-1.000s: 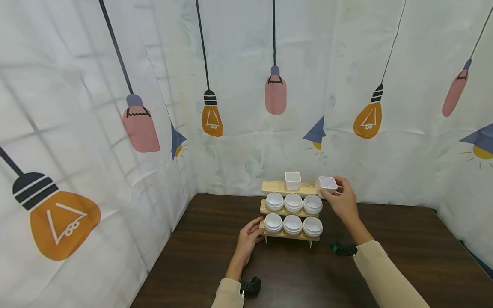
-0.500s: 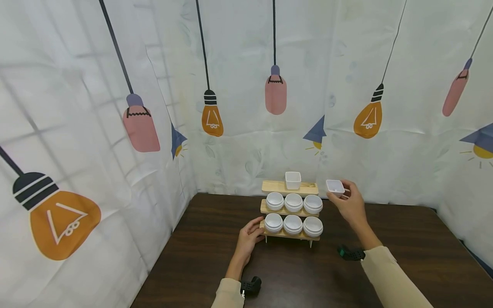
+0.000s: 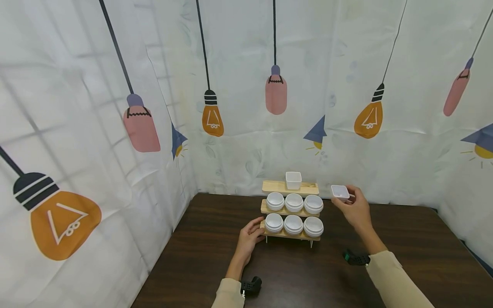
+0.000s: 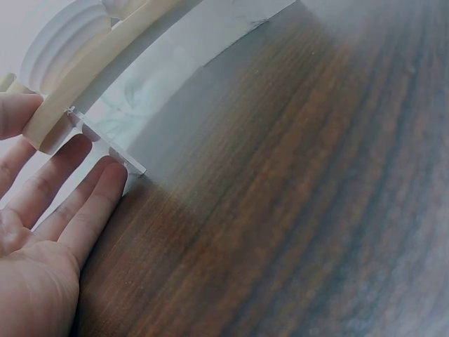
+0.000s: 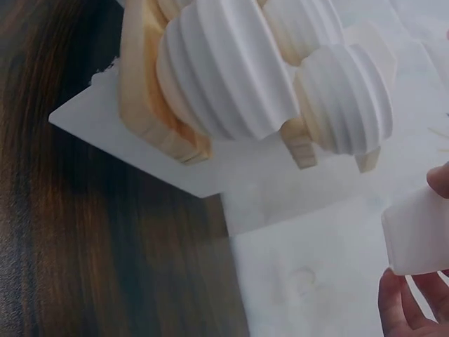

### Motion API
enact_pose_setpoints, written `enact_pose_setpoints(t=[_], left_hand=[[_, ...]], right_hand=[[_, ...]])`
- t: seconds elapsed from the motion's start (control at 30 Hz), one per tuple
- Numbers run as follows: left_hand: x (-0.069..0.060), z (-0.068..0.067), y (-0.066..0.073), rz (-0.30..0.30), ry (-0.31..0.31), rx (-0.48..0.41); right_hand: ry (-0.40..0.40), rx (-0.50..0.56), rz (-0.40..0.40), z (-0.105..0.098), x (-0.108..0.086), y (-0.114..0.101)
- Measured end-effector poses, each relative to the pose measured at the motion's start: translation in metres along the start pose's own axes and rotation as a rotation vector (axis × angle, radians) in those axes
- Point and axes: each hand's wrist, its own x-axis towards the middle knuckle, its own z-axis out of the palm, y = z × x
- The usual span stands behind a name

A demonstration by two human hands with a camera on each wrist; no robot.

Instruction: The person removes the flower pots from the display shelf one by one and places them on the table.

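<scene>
A small square white bowl (image 3: 340, 193) is pinched in my right hand (image 3: 357, 209), to the right of a three-tier wooden stand (image 3: 275, 186). In the right wrist view, the fingers hold the same bowl (image 5: 419, 235) by its sides. My left hand (image 3: 247, 242) grips the left end of the stand's lowest board; the left wrist view has the thumb (image 4: 17, 116) against the board's end (image 4: 52, 126) and the other fingers below. Another square bowl (image 3: 293, 181) stands mid-way on the top board. Round ribbed white bowls (image 3: 274, 223) fill the two lower boards.
The stand has white side supports (image 5: 140, 140) that rest on the dark wooden table (image 3: 292, 273). Behind and to the left hangs a pale curtain (image 3: 246, 145) printed with lamps, close to the table's far edge. Black straps (image 3: 356, 258) with cameras sit on the wrists.
My right hand has carried the square bowl away from the top board's right end, rightward and slightly down. The left hand and the stand have stayed in place.
</scene>
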Motion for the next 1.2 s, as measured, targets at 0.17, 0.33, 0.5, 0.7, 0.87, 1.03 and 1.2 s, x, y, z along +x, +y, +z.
enact_pose_setpoints(t=[0.17, 0.33, 0.5, 0.7, 0.87, 1.03, 1.2], left_hand=[[0.0, 0.0, 0.0, 0.001, -0.006, -0.016], [0.0, 0.0, 0.0, 0.002, -0.021, -0.032], [0.0, 0.0, -0.001, -0.009, -0.021, -0.04], [-0.002, -0.001, -0.001, -0.002, -0.016, -0.042], [-0.002, -0.001, -0.001, 0.0, -0.01, -0.039], [-0.001, -0.001, -0.002, -0.004, -0.008, -0.039], [0.001, -0.001, -0.003, -0.007, -0.007, -0.034]], right_hand=[[0.01, -0.021, 0.009, 0.0, -0.003, 0.008], [0.018, -0.028, 0.022, -0.001, -0.005, 0.018], [0.01, -0.048, 0.03, -0.001, -0.005, 0.026], [0.007, -0.067, 0.059, 0.0, -0.003, 0.031], [-0.006, -0.078, 0.096, 0.001, -0.002, 0.037], [-0.009, -0.088, 0.105, 0.001, -0.002, 0.045], [-0.003, -0.107, 0.111, 0.001, -0.002, 0.055]])
